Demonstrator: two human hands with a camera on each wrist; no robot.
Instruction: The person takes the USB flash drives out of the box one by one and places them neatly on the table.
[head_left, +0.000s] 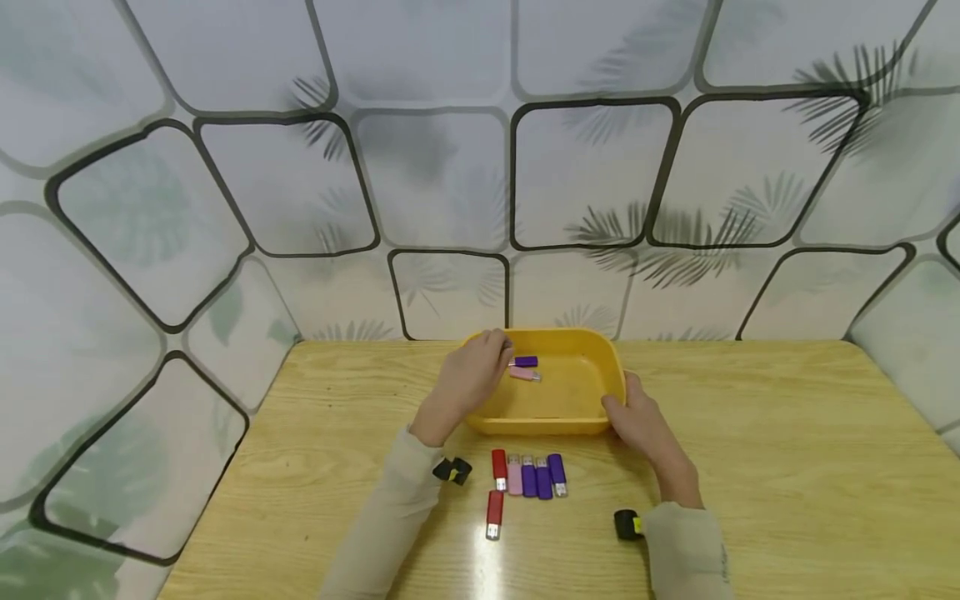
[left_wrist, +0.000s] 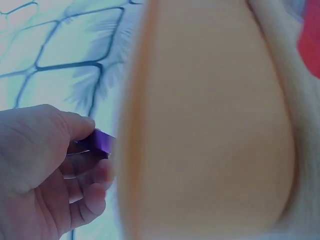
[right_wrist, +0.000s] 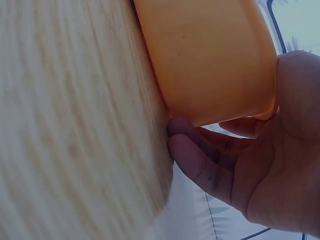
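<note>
In the head view a yellow tray (head_left: pixel 570 426) stands at the table's back edge. My left hand (head_left: pixel 471 373) is over its left end; the left wrist view shows that hand (left_wrist: pixel 45 165) pinching a purple USB stick (left_wrist: pixel 101 142) between thumb and fingers. Inside the tray lie a purple stick (head_left: pixel 527 362) and a pink stick (head_left: pixel 524 374). My right hand (head_left: pixel 639 418) grips the tray's right wall, thumb at the rim; the right wrist view shows its fingers curled against the orange-looking tray (right_wrist: pixel 210 60).
In front of the tray, a row holds a red stick (head_left: pixel 499 469), a pink one (head_left: pixel 514 477) and three purple ones (head_left: pixel 543 481). Another red stick (head_left: pixel 494 513) lies nearer. A patterned curtain (head_left: pixel 442 183) rises behind the wooden table (head_left: pixel 337 417).
</note>
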